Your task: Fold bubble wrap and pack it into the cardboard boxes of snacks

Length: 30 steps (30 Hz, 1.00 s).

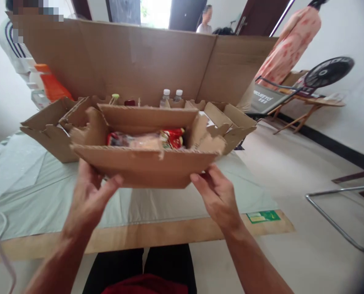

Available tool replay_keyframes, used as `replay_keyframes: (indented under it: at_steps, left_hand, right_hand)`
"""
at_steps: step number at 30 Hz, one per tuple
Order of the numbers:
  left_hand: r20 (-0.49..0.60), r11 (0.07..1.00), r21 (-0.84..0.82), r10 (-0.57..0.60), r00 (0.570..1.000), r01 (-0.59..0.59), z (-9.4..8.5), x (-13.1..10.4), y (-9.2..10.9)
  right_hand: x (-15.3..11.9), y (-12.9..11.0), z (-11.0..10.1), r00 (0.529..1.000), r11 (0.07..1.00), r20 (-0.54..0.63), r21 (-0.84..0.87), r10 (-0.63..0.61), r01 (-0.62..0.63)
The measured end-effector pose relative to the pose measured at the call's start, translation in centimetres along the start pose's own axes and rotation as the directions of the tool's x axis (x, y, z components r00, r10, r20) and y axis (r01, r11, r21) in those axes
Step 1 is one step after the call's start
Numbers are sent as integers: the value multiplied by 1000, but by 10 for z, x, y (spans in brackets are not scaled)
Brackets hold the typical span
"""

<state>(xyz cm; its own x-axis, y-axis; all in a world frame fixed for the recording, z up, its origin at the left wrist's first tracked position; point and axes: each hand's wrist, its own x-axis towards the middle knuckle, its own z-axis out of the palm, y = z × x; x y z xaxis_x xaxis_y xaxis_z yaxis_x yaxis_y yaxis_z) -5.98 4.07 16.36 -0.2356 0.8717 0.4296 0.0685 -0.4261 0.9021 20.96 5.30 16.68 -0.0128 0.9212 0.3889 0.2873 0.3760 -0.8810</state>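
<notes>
Between my two hands is an open cardboard box (145, 165), with cut, wavy edges along its short sides. Inside it lie a red shiny packet (172, 138) and a clear-wrapped pale orange item (145, 141); a dark red packet (117, 139) sits at the left end. My left hand (93, 192) grips the lower left corner, thumb on the front wall and fingers partly hidden behind. At the lower right corner, my right hand (214, 188) holds the box the same way. The box looks raised a little above the cloth.
Behind stand more open cardboard boxes (47, 130) and two white-capped bottles (166, 97), before a tall cardboard panel (145, 61). A green cloth (133, 208) covers the wooden-edged table. A person (205, 20) is beyond the panel. Right are a folding chair (261, 100) and a fan (329, 72).
</notes>
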Motion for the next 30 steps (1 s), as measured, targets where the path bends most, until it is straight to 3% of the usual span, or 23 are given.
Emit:
replay_keyframes:
  at_steps: [2, 5, 8, 10, 13, 15, 17, 21, 25, 30]
  left_hand:
    - [-70, 997, -22, 70, 995, -72, -5, 18, -6]
    - [-42, 1000, -16, 6, 999, -7, 16, 39, -24]
    - [51, 998, 3, -58, 997, 58, 41, 49, -52]
    - [86, 998, 5, -63, 994, 63, 49, 50, -72]
    - [26, 989, 105, -109, 994, 106, 49, 40, -99]
    - [-19, 969, 205, -140, 990, 140, 47, 24, -112]
    - [4, 956, 242, -170, 985, 164, 48, 5, -121]
    - [127, 963, 226, -180, 975, 148, 58, -22, -127]
    - [234, 973, 214, -135, 963, 85, 61, -26, -121]
    - [334, 990, 136, -74, 940, 30, 52, -22, -112]
  right_hand:
    - [17, -4, 16, 1000, 1000, -4, 9, -28, 28]
    - [15, 5, 20, 993, 999, -119, -33, 15, -19]
    - [-26, 29, 15, 978, 988, -168, -68, 125, -138]
    - [-60, 47, 11, 974, 978, -134, -78, 182, -193]
    - [-88, 70, 4, 964, 961, -92, -103, 249, -258]
    - [-81, 83, -3, 953, 949, -126, -124, 275, -291]
    - [-60, 93, -9, 951, 948, -124, -112, 283, -297]
    - [-16, 102, -2, 957, 957, 52, -61, 285, -282]
    - [-1, 99, 20, 944, 940, 53, -123, 327, -319]
    - [-9, 100, 35, 952, 910, -66, -281, 299, -305]
